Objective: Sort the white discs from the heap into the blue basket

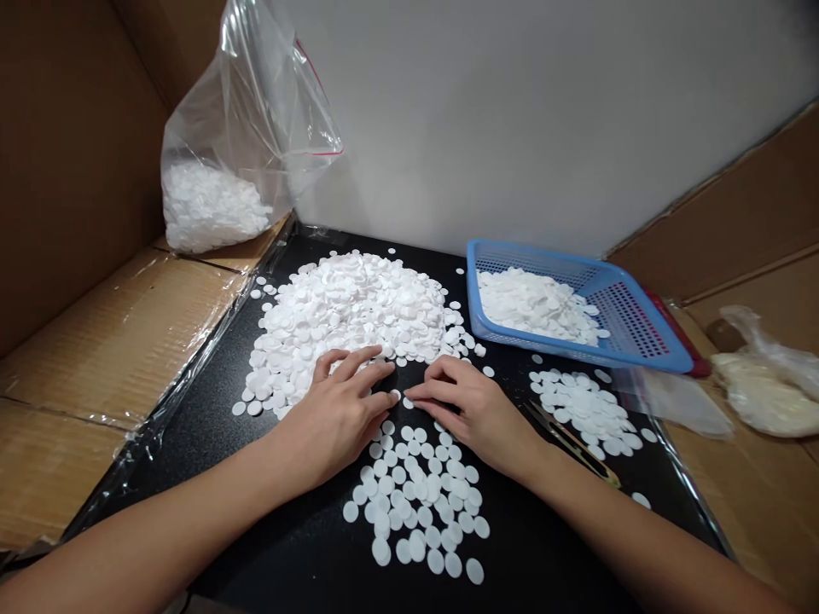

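Note:
A large heap of small white discs lies on a black tabletop. My left hand rests palm down at the heap's near edge, fingers stretched flat over a few discs. My right hand lies flat beside it, fingers pointing left, fingertips almost meeting the left hand's. Below both hands spreads a thin layer of separated discs. Neither hand grips anything.
A blue mesh basket holding discs stands at the right rear, with a smaller disc patch before it. Metal tweezers lie by my right wrist. A clear bag of discs leans at the left rear. Cardboard walls enclose both sides.

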### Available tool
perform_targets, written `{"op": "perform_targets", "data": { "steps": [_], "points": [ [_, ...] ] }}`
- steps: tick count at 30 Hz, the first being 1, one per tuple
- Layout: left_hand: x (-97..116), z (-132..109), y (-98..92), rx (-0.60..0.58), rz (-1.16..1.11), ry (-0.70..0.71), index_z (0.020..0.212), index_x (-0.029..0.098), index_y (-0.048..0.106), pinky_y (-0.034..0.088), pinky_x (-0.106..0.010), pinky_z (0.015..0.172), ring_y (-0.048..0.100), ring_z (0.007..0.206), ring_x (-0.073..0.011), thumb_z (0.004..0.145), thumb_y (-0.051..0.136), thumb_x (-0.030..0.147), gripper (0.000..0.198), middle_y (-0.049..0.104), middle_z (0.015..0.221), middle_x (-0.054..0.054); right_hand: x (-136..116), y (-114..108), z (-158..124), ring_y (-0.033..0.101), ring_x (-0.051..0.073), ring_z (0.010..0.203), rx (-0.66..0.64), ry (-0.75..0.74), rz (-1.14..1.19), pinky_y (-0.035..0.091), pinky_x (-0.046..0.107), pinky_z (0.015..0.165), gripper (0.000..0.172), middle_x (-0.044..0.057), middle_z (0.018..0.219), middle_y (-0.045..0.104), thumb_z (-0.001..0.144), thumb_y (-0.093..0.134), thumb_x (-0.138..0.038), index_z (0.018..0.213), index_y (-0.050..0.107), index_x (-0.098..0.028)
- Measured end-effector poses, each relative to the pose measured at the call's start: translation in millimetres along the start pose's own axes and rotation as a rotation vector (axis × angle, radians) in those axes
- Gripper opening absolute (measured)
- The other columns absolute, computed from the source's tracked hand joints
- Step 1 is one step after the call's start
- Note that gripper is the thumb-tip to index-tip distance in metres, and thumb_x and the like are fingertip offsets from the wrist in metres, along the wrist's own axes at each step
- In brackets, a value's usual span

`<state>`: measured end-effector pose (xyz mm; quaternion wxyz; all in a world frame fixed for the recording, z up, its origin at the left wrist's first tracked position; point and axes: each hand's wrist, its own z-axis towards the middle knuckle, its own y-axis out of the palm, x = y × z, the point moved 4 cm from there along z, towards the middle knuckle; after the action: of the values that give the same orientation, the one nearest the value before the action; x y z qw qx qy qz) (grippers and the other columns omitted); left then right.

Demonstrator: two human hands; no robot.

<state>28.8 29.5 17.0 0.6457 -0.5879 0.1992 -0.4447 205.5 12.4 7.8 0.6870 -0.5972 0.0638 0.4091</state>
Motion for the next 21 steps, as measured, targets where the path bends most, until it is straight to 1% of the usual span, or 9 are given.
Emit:
{"op": "perform_targets", "data": {
  "steps": [3,6,8,11,13,16,18,21],
  "points": [
    [0,-1,-1.1,-0.006,-0.034,0.015,0.102,0.021,0.069,0.027,-0.048,0.104,0.045,0.134,-0.0295,0.097,0.049,0.016,0.021,0.063,0.128,-0.008,0,0,0,0.061,0.02,0.083,0.01,-0.015,-0.029,0.053,0.034,0.076,0.013,0.007,0.088,0.06,0.091,0.06,-0.018,0.098,0.071,-0.021],
    [-1,-1,-2.8,0.004,-0.061,0.015,0.103,0.02,0.067,0.026,-0.047,0.105,0.045,0.133,-0.0283,0.096,0.051,0.015,0.018,0.063,0.126,-0.007,2,-1,0,0.062,0.019,0.082,0.031,0.005,-0.003,0.054,0.032,0.074,0.013,0.005,0.089,0.062,0.091,0.061,-0.017,0.101,0.068,-0.021],
    [-3,0,-4.2,0.02,-0.073,0.0,0.107,0.02,0.065,0.026,-0.046,0.105,0.047,0.131,-0.027,0.095,0.052,0.014,0.018,0.064,0.124,-0.007,2,0,-1,0.062,0.018,0.08,0.039,-0.012,-0.004,0.053,0.031,0.073,0.01,0.005,0.087,0.063,0.092,0.058,-0.015,0.094,0.067,-0.02],
    [-5,0,-6.2,0.05,-0.082,-0.018,0.11,0.019,0.061,0.026,-0.043,0.105,0.05,0.128,-0.0248,0.095,0.052,0.013,0.019,0.065,0.122,-0.006,-1,0,-1,0.061,0.018,0.078,0.04,-0.032,-0.022,0.052,0.032,0.072,0.013,0.005,0.083,0.064,0.093,0.055,-0.014,0.085,0.064,-0.019],
    [-5,1,-6.9,0.061,-0.085,-0.021,0.112,0.019,0.06,0.026,-0.042,0.105,0.051,0.126,-0.0237,0.095,0.052,0.013,0.02,0.066,0.121,-0.006,-1,-2,0,0.06,0.018,0.076,0.046,0.023,0.016,0.051,0.03,0.069,0.014,0.004,0.082,0.063,0.092,0.055,-0.013,0.083,0.063,-0.019],
    [-3,1,-5.3,0.059,-0.093,-0.007,0.112,0.019,0.06,0.027,-0.042,0.105,0.052,0.124,-0.0231,0.094,0.052,0.011,0.02,0.066,0.119,-0.005,4,-7,1,0.058,0.015,0.068,0.065,0.186,0.108,0.048,0.027,0.06,0.014,0.002,0.076,0.062,0.089,0.056,-0.014,0.077,0.062,-0.02],
    [-1,1,-2.7,0.051,-0.099,0.013,0.109,0.019,0.061,0.027,-0.042,0.105,0.053,0.123,-0.023,0.094,0.052,0.011,0.019,0.066,0.117,-0.004,8,-8,1,0.056,0.014,0.062,0.048,0.274,0.125,0.045,0.026,0.055,0.016,0.0,0.072,0.06,0.086,0.058,-0.014,0.072,0.061,-0.02],
    [2,2,1.4,0.044,-0.096,0.038,0.108,0.019,0.063,0.028,-0.042,0.104,0.055,0.12,-0.0233,0.095,0.052,0.012,0.018,0.067,0.115,-0.005,12,-9,1,0.054,0.014,0.059,0.014,0.321,0.074,0.043,0.026,0.053,0.014,0.0,0.071,0.059,0.085,0.06,-0.014,0.072,0.059,-0.02]
  ]
}}
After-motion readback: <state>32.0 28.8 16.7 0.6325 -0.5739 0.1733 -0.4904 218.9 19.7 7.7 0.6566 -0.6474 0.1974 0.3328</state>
